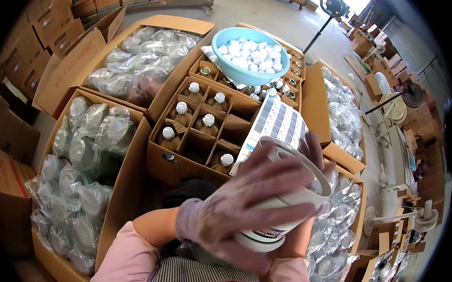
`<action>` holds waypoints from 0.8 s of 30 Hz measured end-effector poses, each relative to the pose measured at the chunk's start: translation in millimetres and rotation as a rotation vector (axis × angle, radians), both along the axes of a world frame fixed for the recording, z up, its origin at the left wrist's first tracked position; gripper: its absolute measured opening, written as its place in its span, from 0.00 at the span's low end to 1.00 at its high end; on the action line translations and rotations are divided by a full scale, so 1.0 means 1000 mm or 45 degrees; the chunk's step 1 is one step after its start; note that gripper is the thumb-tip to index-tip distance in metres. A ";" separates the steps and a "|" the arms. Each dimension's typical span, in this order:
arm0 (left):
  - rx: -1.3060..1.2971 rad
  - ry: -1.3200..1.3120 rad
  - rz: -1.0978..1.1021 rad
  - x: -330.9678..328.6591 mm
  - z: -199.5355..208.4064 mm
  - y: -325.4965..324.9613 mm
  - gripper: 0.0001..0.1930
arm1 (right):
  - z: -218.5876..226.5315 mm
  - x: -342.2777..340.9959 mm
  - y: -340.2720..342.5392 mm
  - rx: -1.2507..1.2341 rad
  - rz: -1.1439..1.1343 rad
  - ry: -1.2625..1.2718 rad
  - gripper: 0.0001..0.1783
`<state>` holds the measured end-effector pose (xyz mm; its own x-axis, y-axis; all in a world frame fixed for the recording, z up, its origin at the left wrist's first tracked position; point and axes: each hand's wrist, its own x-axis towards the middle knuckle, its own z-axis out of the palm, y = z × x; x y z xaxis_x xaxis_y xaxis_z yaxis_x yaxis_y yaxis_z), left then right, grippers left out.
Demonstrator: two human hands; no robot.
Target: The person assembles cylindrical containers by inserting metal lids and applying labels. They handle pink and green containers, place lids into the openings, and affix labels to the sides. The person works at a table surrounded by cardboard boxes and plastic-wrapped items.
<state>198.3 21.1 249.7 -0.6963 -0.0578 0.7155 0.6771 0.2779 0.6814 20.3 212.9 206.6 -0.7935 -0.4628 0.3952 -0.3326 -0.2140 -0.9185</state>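
Container, white and rounded, is held tilted above the person's lap, at the near right edge of a divided brown carton. Left hand, gloved, is wrapped across its near side with the fingers spread and bent over the wall; motion blurs the contact. Right hand, gloved, is at the far side, mostly hidden behind the container; I cannot tell how firmly it grips.

Handling, in my judgement: support both sides with even pressure, keep the rounded wall from rolling in the gloves, and press with flat fingers rather than the tips. Slowing the turn would make the surface easier to check.

Surroundings: a printed sheet lies over the divided carton, just beyond the container, and partly covers it; a low swing could drag or crease it. Six white-capped bottles stand in that carton. Behind, a blue basin heaped with white caps sits over further bottles, and a knock could spill it. Cartons of bagged vessels flank the person on both sides, restricting elbow room. A pedestal fan stands well apart.
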 end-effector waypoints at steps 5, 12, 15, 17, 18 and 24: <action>0.292 -0.141 0.115 -0.014 -0.001 0.007 0.39 | 0.014 0.030 -0.015 -0.391 0.276 0.022 0.58; 0.053 0.102 0.242 -0.012 -0.001 0.005 0.46 | 0.024 0.026 -0.016 -0.572 0.248 0.110 0.54; -0.222 0.072 0.201 0.002 0.023 0.005 0.50 | 0.022 0.016 -0.026 -0.052 -0.039 -0.247 0.52; 0.047 -0.126 0.084 0.007 0.017 0.003 0.50 | 0.034 0.020 -0.015 -0.602 0.150 -0.247 0.55; 0.410 -0.261 -0.061 -0.002 0.012 0.004 0.49 | 0.043 0.022 -0.016 -0.669 0.286 0.004 0.56; -0.209 0.004 0.393 0.001 0.018 -0.012 0.42 | 0.035 0.012 -0.028 -0.398 0.289 -0.215 0.41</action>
<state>199.6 9.3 267.8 -0.6618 -0.1491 0.7347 0.5460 0.5757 0.6086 32.6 185.4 241.9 -0.7511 -0.5117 0.4171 -0.0951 -0.5414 -0.8354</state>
